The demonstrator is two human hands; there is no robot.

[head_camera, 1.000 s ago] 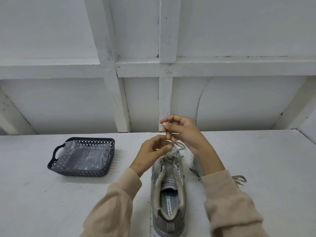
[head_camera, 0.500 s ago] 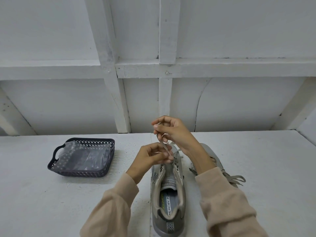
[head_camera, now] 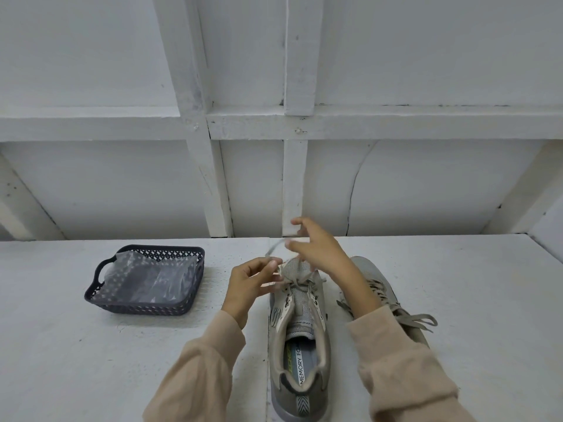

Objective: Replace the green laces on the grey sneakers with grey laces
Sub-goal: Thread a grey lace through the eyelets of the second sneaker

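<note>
Threading step in hand, to judge by the layout: near sneaker [head_camera: 301,327] lying directly below both hands on the desk [head_camera: 91,376], heel toward the wearer, crossings only at the toe-end eyelets, upper eyelets bare, tongue loose. Left hand [head_camera: 248,284] curled, thumb and forefinger pinching the lace [head_camera: 275,245] just above that toe-end crossing. Right hand [head_camera: 320,251] higher, beyond and to the right of the left hand, fingers spread and smeared by motion; thin strand running from the left hand toward those fingertips, yet impossible to tell whether pinched there or merely brushing past. Second sneaker [head_camera: 368,269] just right of the right forearm and partly hidden behind it, laced to the top, loose ends [head_camera: 422,319] trailing onto the desk. Probably past halfway, then: one shoe laced, the other begun. Next move, as a guess: draw the strand through evenly, find the free tip, aim it at the next empty eyelet, keeping the left-hand pinch firm against slack. Hard to make out: lace colour, reading as pale grey-beige rather than plainly grey or green; the lace tip; the eyelets under the left fingers. Well to the left of the left hand, a dark lattice basket [head_camera: 143,309] holding a crumpled clear plastic bag [head_camera: 152,275], contents unreadable. Beige sleeves [head_camera: 201,376] cut off by the lower edge.
</note>
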